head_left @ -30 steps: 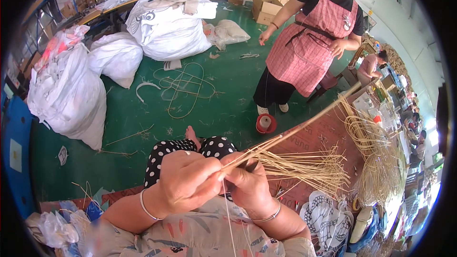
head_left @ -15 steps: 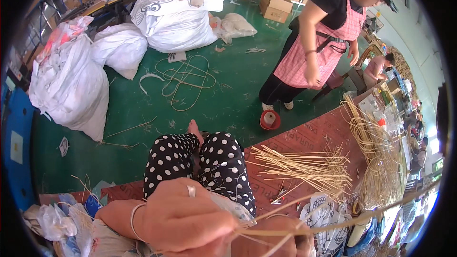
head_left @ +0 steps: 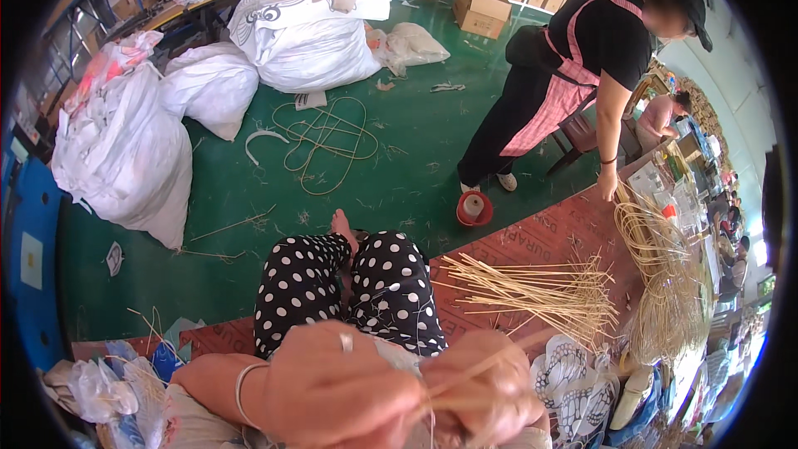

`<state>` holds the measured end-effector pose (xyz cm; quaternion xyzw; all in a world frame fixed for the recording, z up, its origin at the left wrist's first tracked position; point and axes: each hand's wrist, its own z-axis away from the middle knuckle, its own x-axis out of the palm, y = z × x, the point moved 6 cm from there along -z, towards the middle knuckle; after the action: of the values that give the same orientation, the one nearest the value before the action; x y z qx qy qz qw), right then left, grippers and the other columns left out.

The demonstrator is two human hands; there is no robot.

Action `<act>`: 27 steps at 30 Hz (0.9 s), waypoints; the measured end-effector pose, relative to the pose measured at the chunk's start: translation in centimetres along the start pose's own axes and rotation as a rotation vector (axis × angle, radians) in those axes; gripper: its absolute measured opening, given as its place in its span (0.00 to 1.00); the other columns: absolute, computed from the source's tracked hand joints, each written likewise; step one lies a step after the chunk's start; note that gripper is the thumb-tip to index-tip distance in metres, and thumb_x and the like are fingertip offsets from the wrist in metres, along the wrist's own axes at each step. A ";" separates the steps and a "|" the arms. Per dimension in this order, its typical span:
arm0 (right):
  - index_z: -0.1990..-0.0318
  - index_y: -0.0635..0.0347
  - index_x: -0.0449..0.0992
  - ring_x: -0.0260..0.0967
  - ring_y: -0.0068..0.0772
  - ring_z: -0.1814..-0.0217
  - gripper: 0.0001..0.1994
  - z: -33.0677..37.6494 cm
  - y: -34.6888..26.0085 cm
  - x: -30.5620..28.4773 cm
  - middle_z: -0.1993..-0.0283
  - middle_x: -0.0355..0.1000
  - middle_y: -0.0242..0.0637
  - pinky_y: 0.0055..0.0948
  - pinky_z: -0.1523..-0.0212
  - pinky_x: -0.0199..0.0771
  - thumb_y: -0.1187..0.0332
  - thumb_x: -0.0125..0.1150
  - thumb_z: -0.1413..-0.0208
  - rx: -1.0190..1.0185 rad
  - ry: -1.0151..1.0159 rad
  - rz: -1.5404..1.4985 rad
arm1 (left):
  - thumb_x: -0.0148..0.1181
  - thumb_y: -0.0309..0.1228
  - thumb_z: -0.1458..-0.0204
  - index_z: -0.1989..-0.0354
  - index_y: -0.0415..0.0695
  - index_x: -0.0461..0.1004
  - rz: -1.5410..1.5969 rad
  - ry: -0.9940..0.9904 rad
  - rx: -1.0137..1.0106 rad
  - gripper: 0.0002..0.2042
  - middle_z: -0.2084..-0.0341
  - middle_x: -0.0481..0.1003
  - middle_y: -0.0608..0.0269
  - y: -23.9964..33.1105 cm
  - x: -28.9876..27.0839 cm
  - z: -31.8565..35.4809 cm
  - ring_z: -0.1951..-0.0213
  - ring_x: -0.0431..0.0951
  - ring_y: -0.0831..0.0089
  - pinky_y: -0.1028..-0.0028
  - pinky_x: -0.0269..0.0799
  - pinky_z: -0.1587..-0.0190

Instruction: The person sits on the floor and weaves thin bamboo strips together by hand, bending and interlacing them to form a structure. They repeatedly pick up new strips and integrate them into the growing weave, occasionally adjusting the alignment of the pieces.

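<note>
Close in front of me, my left hand (head_left: 341, 387) is closed, with a ring and a wrist bracelet showing. A thin pale cane strand (head_left: 475, 367) comes out from its fingertips and crosses in front of my right hand (head_left: 490, 395). That hand is curled around the strand and blurred by motion, its fingertips partly hidden. The two hands nearly touch above my lap in polka-dot trousers (head_left: 391, 283). On the red board to the right lies a loose pile of cut cane sticks (head_left: 532, 291).
Coiled cane bundles (head_left: 665, 308) lie at the right, where a co-worker in a pink apron (head_left: 540, 116) bends with one hand at them. A red bucket (head_left: 474, 209) stands by their feet. White sacks (head_left: 125, 158) fill the left; a loose cane loop (head_left: 328, 150) lies on the green floor.
My right hand has risen beside the left, and the long strand that stretched far right now shows only near my hands. The co-worker has leaned right and reached down to the cane bundles.
</note>
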<state>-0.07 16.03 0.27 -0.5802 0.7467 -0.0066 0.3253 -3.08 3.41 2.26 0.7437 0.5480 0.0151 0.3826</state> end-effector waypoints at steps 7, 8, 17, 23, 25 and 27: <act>0.69 0.60 0.68 0.66 0.38 0.80 0.14 0.8 5.7 2.6 0.78 0.67 0.36 0.29 0.80 0.65 0.86 0.56 0.66 0.249 0.238 -0.020 | 0.56 0.21 0.55 0.71 0.36 0.69 -0.058 0.125 -0.244 0.04 0.84 0.67 0.58 -6.3 0.9 1.7 0.85 0.67 0.68 0.74 0.60 0.83; 0.69 0.61 0.68 0.66 0.38 0.80 0.14 0.4 5.6 2.4 0.78 0.67 0.36 0.29 0.79 0.65 0.86 0.56 0.65 0.231 0.223 -0.019 | 0.55 0.21 0.55 0.71 0.36 0.69 -0.086 0.122 -0.203 0.04 0.84 0.67 0.58 -6.1 0.7 1.3 0.84 0.67 0.69 0.75 0.60 0.83; 0.65 0.65 0.67 0.67 0.38 0.76 0.20 1.7 4.7 0.9 0.73 0.69 0.41 0.29 0.76 0.67 0.60 0.66 0.60 0.250 0.146 -0.157 | 0.58 0.25 0.53 0.71 0.35 0.68 0.213 0.194 -0.331 0.07 0.81 0.68 0.65 -4.9 -0.2 1.6 0.84 0.63 0.83 0.82 0.57 0.81; 0.63 0.63 0.66 0.65 0.35 0.76 0.18 2.2 4.2 0.9 0.72 0.67 0.38 0.28 0.78 0.66 0.61 0.64 0.56 0.190 0.204 0.150 | 0.63 0.24 0.58 0.68 0.34 0.68 0.387 0.156 -0.312 0.12 0.83 0.67 0.65 -4.6 0.3 1.3 0.84 0.60 0.85 0.84 0.52 0.83; 0.64 0.62 0.66 0.65 0.35 0.76 0.18 2.4 4.2 1.0 0.72 0.67 0.37 0.28 0.78 0.65 0.62 0.65 0.57 0.177 0.241 0.159 | 0.64 0.24 0.58 0.67 0.33 0.67 0.391 0.162 -0.301 0.13 0.83 0.67 0.65 -4.5 0.6 1.4 0.84 0.61 0.85 0.84 0.52 0.84; 0.64 0.62 0.66 0.65 0.34 0.76 0.18 2.3 4.1 1.0 0.72 0.67 0.37 0.28 0.78 0.65 0.62 0.66 0.58 0.155 0.260 0.177 | 0.64 0.23 0.59 0.66 0.33 0.67 0.348 0.129 -0.278 0.14 0.83 0.67 0.65 -4.5 0.5 1.4 0.84 0.61 0.86 0.84 0.52 0.84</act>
<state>-2.57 17.32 -3.65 -0.4796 0.8278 -0.1107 0.2691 -5.86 3.52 -1.50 0.7646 0.4274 0.2040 0.4371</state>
